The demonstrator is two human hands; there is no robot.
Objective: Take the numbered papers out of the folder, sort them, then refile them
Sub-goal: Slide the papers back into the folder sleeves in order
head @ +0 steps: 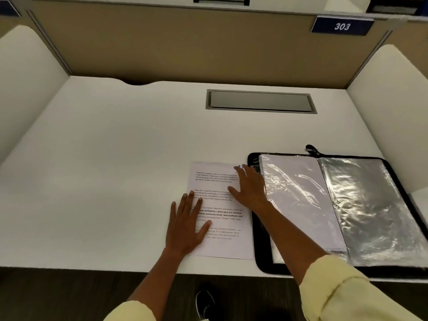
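A white printed sheet [222, 242] lies flat on the desk, just left of the open black zip folder [261, 256]. A blue handwritten mark sits at the sheet's top right corner, partly hidden by my fingers. My left hand [188, 224] rests flat on the sheet's left edge with straight, spread fingers. My right hand [249, 186] lies flat on the sheet's upper right part, fingers straight, reaching to the folder's left edge. The folder holds shiny clear plastic sleeves [375, 205]; the left sleeve shows a white paper [301, 200] inside.
The white desk [104, 170] is boxed in by a tan back panel and cream side dividers. A grey cable hatch [260, 101] is set in the desk at the back. A blue sign reading 303 [342, 26] hangs above right. The folder's zip pull [311, 149] sticks out at its top.
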